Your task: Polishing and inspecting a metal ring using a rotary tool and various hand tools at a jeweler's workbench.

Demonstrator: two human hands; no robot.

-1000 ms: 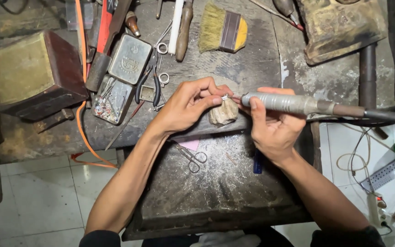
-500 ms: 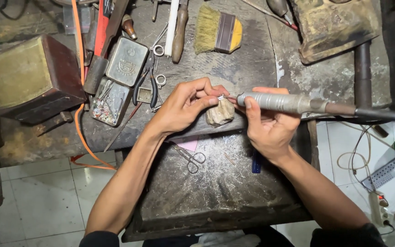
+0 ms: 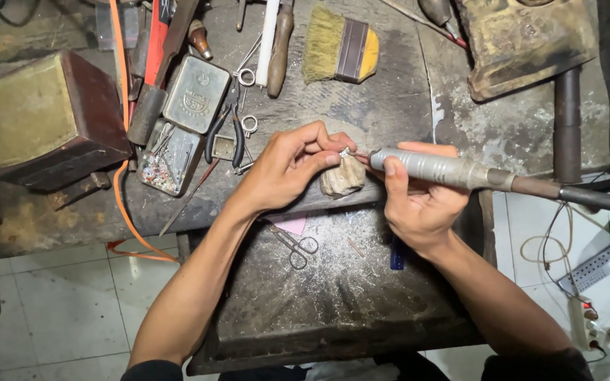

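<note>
L hand (image 3: 287,169) sits over the bench (image 3: 390,106), fingers pinched together on a tiny shiny piece (image 3: 345,152), held right at the top of a worn wooden peg (image 3: 342,176) that sticks out from the bench edge. Too small to tell what the piece is. R hand (image 3: 418,204) is wrapped shut round a grey handpiece (image 3: 435,169), thumb on top, tip pointing left & touching or almost touching the piece; can't tell which. A dark flex shaft (image 3: 587,197) runs from the handpiece off to the right edge.

Below the hands is a dark tray (image 3: 333,296) dusted w/ pale filings. In it: small scissors (image 3: 294,247), a pink scrap (image 3: 291,224) just under the L wrist, a blue bit (image 3: 397,255) partly hidden by the R hand.

Behind the L hand, on the bench: pliers (image 3: 222,134) w/ dark grips, a closed metal tin (image 3: 195,93), an open tin (image 3: 167,159) of small bits beside it. Further back a brush (image 3: 337,53) w/ pale bristles and yellow end, and a wooden-handled tool (image 3: 282,46). Far left a brown box (image 3: 44,120). An orange cord (image 3: 121,176) runs down past the tins & over the bench edge. Top right a grimy metal block (image 3: 524,42), well apart from both hands. Tiled floor (image 3: 58,303) shows lower left.
</note>
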